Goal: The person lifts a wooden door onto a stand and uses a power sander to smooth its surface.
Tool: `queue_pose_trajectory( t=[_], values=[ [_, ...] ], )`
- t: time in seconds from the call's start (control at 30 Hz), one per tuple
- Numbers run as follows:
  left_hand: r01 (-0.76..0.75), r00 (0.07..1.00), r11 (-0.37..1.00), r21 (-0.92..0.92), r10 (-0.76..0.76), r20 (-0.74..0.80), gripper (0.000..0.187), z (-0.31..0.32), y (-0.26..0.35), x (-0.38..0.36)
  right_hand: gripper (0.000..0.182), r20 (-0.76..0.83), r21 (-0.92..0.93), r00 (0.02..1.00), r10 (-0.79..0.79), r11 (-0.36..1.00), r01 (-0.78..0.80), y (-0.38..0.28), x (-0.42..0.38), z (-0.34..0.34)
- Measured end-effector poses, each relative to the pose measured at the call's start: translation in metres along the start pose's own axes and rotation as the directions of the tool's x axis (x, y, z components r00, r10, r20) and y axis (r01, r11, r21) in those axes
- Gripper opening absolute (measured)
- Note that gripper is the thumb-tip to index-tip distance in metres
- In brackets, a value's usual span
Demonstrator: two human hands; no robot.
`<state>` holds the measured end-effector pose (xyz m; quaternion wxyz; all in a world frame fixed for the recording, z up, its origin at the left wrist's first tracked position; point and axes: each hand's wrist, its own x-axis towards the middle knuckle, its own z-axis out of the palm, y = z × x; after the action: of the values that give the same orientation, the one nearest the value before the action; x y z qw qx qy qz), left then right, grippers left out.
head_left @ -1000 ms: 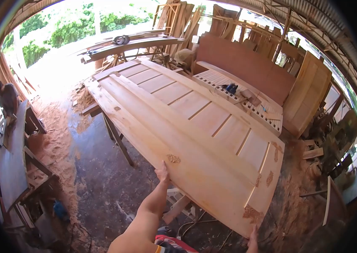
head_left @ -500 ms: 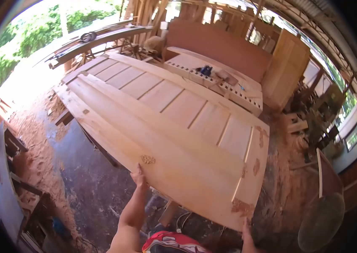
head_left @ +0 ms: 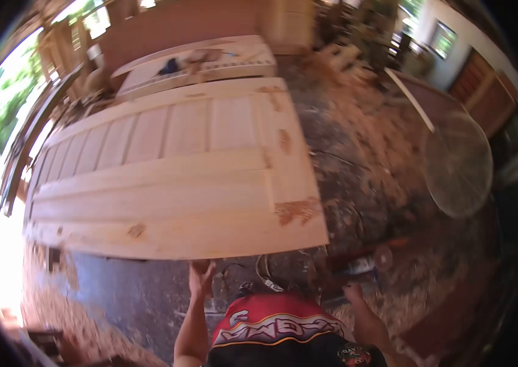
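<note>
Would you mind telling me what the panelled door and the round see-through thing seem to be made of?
The panelled door looks like wood, seemingly unvarnished, from its pale, dull surface and brown knot-like spots. The round see-through thing may be a metal wire grille, given its faint spokes; blur hides its finish.

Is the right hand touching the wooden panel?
Apart. The head view shows an open gap between the right hand and the nearest corner of the wooden panel.
</note>
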<state>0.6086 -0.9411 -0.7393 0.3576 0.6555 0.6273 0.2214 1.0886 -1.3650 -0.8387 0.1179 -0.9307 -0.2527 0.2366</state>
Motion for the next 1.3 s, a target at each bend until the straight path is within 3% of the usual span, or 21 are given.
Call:
queue_pose_trajectory(
  t=[0.07,0.13,0.2,0.23,0.3,0.37,0.47,0.57,0.67,0.73,0.77,0.83,0.87,0.93,1.0,1.03,1.07,1.1,1.17,1.23,1.3],
  values=[
    [-0.121,0.983,0.977,0.173,0.142,-0.117,0.101,-0.005,0.034,-0.031,0.028,0.103,0.133,0.994,0.022,0.990,-0.035,0.082,-0.030,0.049],
    [0.132,0.991,0.957,0.259,-0.127,-0.039,0.100,-0.008,0.059,-0.035,0.030,0.039,-0.245,0.951,-0.308,0.919,0.308,0.098,-0.067,0.047],
    [0.167,0.983,0.955,0.245,-0.140,-0.121,0.096,0.004,0.041,-0.027,0.032,0.208,0.131,0.978,-0.003,0.991,-0.025,0.113,-0.083,0.034],
    [0.154,0.982,0.952,0.263,-0.117,-0.150,0.090,0.006,0.048,-0.028,0.034,0.329,0.303,0.937,0.117,0.927,-0.223,0.114,-0.097,0.029],
    [0.095,0.989,0.942,0.322,-0.054,-0.135,0.086,0.007,0.043,-0.032,0.033,0.287,0.489,0.891,0.352,0.746,-0.452,0.082,-0.127,-0.017],
    [0.035,0.992,0.930,0.366,0.012,-0.125,0.083,0.008,0.038,-0.030,0.032,0.138,0.338,0.935,0.328,0.871,-0.356,0.101,-0.135,-0.011],
    [0.016,0.994,0.913,0.407,0.029,-0.105,0.083,0.010,0.040,-0.027,0.037,0.117,0.469,0.946,0.301,0.823,-0.320,0.123,-0.166,-0.011],
    [0.029,0.994,0.909,0.416,0.016,-0.105,0.083,0.011,0.039,-0.023,0.035,0.134,0.506,0.878,0.459,0.730,-0.459,0.136,-0.212,-0.001],
    [0.056,0.994,0.914,0.402,-0.013,-0.107,0.083,0.012,0.034,-0.023,0.032,0.334,0.512,0.753,0.567,0.561,-0.650,0.163,-0.263,0.039],
    [0.072,0.994,0.918,0.389,-0.033,-0.107,0.083,0.012,0.033,-0.023,0.026,0.395,0.176,0.820,0.415,0.842,-0.511,0.174,-0.293,0.066],
    [0.087,0.993,0.923,0.375,-0.051,-0.106,0.083,0.011,0.036,-0.025,0.022,0.337,0.132,0.858,0.388,0.882,-0.452,0.175,-0.311,0.083],
    [0.136,0.989,0.933,0.334,-0.107,-0.105,0.083,0.008,0.050,-0.032,0.019,0.332,-0.134,0.925,0.185,0.980,-0.148,0.178,-0.334,0.118],
    [0.156,0.986,0.937,0.312,-0.129,-0.105,0.083,0.007,0.057,-0.036,0.018,0.419,-0.322,0.907,0.030,0.939,0.118,0.183,-0.333,0.124],
    [0.144,0.985,0.940,0.309,-0.106,-0.134,0.082,0.006,0.048,-0.040,0.018,0.341,-0.016,0.923,0.180,0.982,-0.186,0.163,-0.341,0.078],
    [0.000,0.973,0.906,0.423,0.098,-0.211,0.082,0.016,-0.006,-0.020,0.020,0.306,0.252,0.898,0.315,0.883,-0.396,0.153,-0.339,0.041],
    [0.008,0.970,0.884,0.468,0.107,-0.219,0.083,0.013,-0.004,-0.027,0.023,0.295,0.349,0.880,0.372,0.815,-0.462,0.159,-0.334,0.028],
    [0.014,0.968,0.859,0.513,0.118,-0.224,0.084,0.017,-0.002,-0.037,0.025,0.293,0.445,0.854,0.429,0.730,-0.519,0.165,-0.329,0.016],
    [0.022,0.965,0.831,0.556,0.127,-0.228,0.086,0.020,0.005,-0.052,0.026,0.109,0.428,0.935,0.337,0.833,-0.350,0.186,-0.323,0.022],
    [-0.096,0.928,0.769,0.631,0.298,-0.222,0.090,0.026,-0.003,-0.078,0.022,0.175,0.775,0.878,0.446,0.487,-0.402,0.196,-0.308,0.007],
    [-0.142,0.903,0.737,0.661,0.371,-0.219,0.091,0.028,0.000,-0.112,0.018,0.103,0.575,0.865,0.491,0.681,-0.455,0.212,-0.283,0.000],
    [-0.151,0.920,0.749,0.645,0.345,-0.186,0.088,0.039,0.014,-0.149,0.018,-0.064,0.445,0.950,0.307,0.861,-0.248,0.231,-0.261,0.002]
  ],
)
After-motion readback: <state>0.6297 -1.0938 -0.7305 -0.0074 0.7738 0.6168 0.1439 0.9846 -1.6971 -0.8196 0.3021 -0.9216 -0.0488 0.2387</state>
